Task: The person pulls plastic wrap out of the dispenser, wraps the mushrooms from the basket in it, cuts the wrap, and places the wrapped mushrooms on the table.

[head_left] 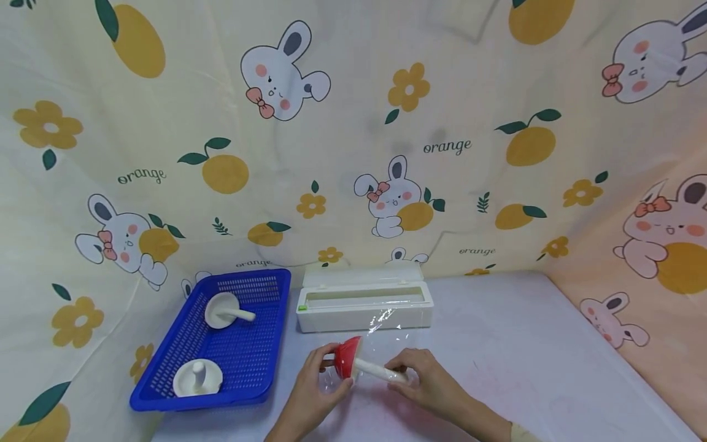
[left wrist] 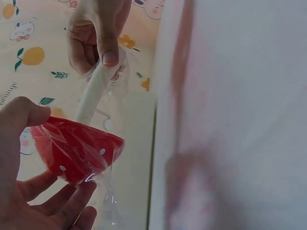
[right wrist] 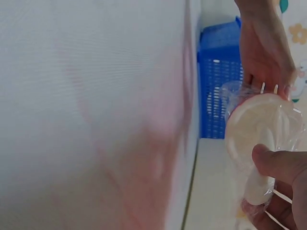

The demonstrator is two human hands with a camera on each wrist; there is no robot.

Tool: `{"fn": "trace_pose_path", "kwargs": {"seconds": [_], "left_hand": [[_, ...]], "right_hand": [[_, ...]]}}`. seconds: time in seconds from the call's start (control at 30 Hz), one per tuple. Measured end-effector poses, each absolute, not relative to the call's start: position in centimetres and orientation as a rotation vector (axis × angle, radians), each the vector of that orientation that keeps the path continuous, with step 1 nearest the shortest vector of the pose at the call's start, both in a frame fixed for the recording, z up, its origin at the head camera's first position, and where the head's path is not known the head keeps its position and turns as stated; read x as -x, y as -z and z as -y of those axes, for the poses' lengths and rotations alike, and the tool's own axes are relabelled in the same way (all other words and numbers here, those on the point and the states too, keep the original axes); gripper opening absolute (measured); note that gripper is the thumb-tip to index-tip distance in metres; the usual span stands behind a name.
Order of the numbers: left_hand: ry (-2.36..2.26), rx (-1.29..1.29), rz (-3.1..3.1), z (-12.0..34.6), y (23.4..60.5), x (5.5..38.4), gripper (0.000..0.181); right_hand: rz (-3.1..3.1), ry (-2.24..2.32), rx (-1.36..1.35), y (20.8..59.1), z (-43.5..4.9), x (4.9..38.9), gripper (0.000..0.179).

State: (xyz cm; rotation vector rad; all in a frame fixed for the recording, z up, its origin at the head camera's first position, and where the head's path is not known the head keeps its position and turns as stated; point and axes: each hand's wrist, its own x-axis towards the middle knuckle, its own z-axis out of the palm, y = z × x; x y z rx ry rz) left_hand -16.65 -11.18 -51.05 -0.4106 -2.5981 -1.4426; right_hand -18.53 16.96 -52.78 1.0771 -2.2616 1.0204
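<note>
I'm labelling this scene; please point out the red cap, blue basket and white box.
Red cap (left wrist: 79, 149), left wrist view: dotted outer side.
Blue basket (head_left: 242, 350), head view: bare mesh floor.
White box (head_left: 342, 321), head view: front wall.

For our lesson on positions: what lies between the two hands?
A red-capped, mushroom-shaped object wrapped in clear film; the head view shows it.
</note>
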Motion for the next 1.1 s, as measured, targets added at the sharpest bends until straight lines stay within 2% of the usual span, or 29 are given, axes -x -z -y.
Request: {"fn": "trace_pose_path", "kwargs": {"seconds": [0.33, 0.6, 0.87, 1.1], "left_hand": [[1.423, 0.507, 2.562, 11.1, 52.9, 17.9, 0.064], [1.393, 0.445, 2.641, 10.9, 53.7, 18.6, 0.065], [1.459, 0.411, 2.674, 10.8, 54.2, 19.4, 0.077], [1.377, 0.404, 2.704, 10.3, 54.1, 20.2, 0.061]], "right_hand": [[2.360, -0.972, -0.972, 54.6, -17.1, 19.6, 0.039], [2.462, -1.115, -0.974, 55.2, -17.0, 20.5, 0.032], [2.582, -1.210, -0.897, 55.2, -17.1, 21.4, 0.029], [2.608, -1.118, -0.898, 55.0, -17.0, 22.1, 0.026]]}}
